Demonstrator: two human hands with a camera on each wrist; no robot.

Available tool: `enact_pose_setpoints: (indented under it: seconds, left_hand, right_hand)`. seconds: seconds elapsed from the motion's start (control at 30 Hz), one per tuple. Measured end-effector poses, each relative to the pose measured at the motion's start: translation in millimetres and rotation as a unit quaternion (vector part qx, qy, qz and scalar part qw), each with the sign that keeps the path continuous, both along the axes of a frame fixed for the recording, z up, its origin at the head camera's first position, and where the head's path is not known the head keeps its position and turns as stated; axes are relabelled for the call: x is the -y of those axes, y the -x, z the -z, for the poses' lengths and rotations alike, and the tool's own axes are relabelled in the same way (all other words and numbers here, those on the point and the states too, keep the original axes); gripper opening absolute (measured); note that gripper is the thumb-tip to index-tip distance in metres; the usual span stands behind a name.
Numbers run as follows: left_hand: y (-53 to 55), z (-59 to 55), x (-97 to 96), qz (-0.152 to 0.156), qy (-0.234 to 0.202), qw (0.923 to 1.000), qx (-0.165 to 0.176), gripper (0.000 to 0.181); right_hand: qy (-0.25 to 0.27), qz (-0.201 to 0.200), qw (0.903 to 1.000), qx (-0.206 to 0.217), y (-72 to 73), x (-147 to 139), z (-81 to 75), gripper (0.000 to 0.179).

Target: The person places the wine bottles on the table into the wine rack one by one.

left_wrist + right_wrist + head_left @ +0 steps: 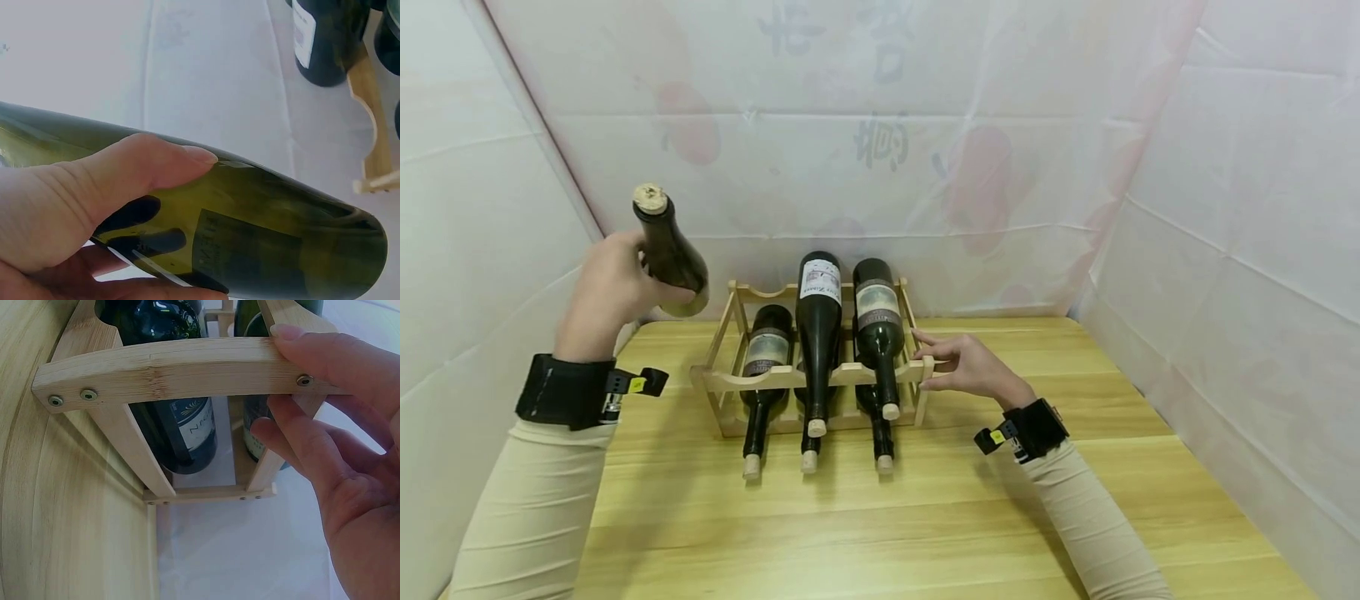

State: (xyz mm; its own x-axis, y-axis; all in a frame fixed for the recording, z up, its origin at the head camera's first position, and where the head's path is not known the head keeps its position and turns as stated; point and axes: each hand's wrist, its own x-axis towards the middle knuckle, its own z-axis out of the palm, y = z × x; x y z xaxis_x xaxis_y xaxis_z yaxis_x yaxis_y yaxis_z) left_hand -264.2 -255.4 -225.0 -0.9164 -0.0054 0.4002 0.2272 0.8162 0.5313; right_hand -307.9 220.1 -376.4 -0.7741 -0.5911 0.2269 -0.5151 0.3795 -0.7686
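My left hand (613,287) grips a dark green wine bottle (673,254) in the air, left of the rack and above the table. Its cork (651,198) points up toward the head camera, and in the left wrist view my thumb lies along the glass (281,206). My right hand (970,367) holds the right front corner of a wooden wine rack (737,382); thumb and fingers are on either side of a wooden bar (181,370). Two corked bottles lie in the upper tier, one white-labelled bottle (820,325) in the middle and one banded bottle (877,304) on the right.
Three more bottles lie in the lower tier, including a left bottle (767,350), their corked necks jutting over the front of the wooden table (820,533). White printed cloth (887,167) hangs behind, with more cloth on both sides.
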Motion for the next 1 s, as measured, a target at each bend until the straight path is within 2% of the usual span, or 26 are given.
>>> enact_pose_setpoints:
  seconds: [0.2, 0.53, 0.8, 1.0]
  left_hand:
    - [-4.8, -8.7, -21.2, 0.018, 0.014, 0.9988, -0.042, 0.053]
    - [-1.1, -8.4, -41.9, 0.059, 0.042, 0.9938, -0.083, 0.052]
    - [8.5, -5.6, -52.9, 0.116, 0.045, 0.9896, -0.071, 0.068]
    - [17.9, 1.4, -58.7, 0.131, 0.064, 0.987, -0.068, 0.073]
  right_hand:
    - [0.002, 0.0, 1.0, 0.002, -0.4, -0.1, -0.4, 0.044]
    - [0.002, -0.001, 1.0, 0.005, 0.9, 0.8, 1.5, 0.044]
    - [0.002, -0.004, 1.0, 0.004, 0.6, -0.5, 0.2, 0.044]
    - [0.008, -0.009, 0.9999, 0.005, 2.4, -1.2, 2.2, 0.045]
